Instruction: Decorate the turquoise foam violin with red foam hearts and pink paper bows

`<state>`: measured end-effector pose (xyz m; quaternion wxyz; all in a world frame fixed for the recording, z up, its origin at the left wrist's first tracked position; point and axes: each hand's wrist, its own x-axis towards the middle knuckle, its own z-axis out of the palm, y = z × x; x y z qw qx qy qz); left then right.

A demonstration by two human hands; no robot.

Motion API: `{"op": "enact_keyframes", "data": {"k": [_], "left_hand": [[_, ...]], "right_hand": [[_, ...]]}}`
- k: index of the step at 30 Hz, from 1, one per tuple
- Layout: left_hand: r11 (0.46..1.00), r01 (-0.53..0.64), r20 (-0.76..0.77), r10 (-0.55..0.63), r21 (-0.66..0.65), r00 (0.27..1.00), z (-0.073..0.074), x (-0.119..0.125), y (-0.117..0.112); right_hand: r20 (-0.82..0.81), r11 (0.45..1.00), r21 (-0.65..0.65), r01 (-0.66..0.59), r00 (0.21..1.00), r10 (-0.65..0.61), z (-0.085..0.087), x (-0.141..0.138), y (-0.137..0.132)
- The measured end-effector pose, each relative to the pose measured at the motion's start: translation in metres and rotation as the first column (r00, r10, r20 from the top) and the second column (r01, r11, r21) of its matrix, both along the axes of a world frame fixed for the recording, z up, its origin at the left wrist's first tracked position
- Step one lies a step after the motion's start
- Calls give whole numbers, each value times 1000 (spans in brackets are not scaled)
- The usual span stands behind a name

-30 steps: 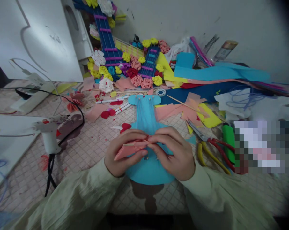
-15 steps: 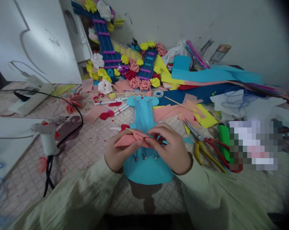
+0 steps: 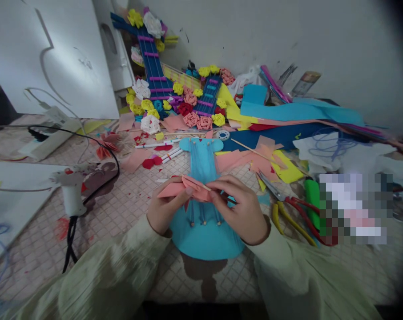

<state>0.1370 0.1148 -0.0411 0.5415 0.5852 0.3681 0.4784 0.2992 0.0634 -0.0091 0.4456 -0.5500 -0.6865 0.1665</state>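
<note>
Between my two hands is a folded piece of salmon-pink paper [image 3: 171, 190]. My left hand [image 3: 163, 211] is closed on its left part, thumb on top and fingers behind. A thin wooden stick [image 3: 206, 187] lies along the paper's upper edge, which curls over it. My right hand [image 3: 243, 209] pinches the stick's right end together with the paper's edge; its fingertips are partly hidden. Under both hands lies a light-blue guitar-shaped cutout [image 3: 208, 244] with strings running down its neck to several small pegs.
Scissors [image 3: 278, 193] with red handles and yellow-handled pliers [image 3: 293, 224] lie to the right. On the left stands a white glue gun [image 3: 73, 193] with a black cable. Decorated blue paper guitars [image 3: 151, 60] and paper flowers are at the back, among paper scraps [image 3: 233, 159].
The pink paper has turned in my fingers, and its upper edge now wraps along the stick. More of the stick shows near my right fingertips. The view has shifted slightly.
</note>
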Motion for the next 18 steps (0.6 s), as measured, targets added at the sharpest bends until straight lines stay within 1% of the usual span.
{"op": "enact_keyframes", "data": {"k": [4, 10, 15, 18], "left_hand": [[998, -17, 17, 18, -57, 1000, -3, -2, 2], [996, -81, 43, 83, -41, 996, -2, 0, 2], [996, -72, 31, 74, -43, 997, 0, 0, 2], [998, -60, 36, 61, -31, 997, 1, -1, 3]], "right_hand": [[-7, 1000, 19, 2, 1000, -2, 0, 1, 0], [12, 999, 52, 2, 1000, -3, -2, 1, 2], [73, 992, 123, 17, 997, -26, -2, -1, 1], [99, 989, 143, 32, 994, -47, -2, -1, 0]]}}
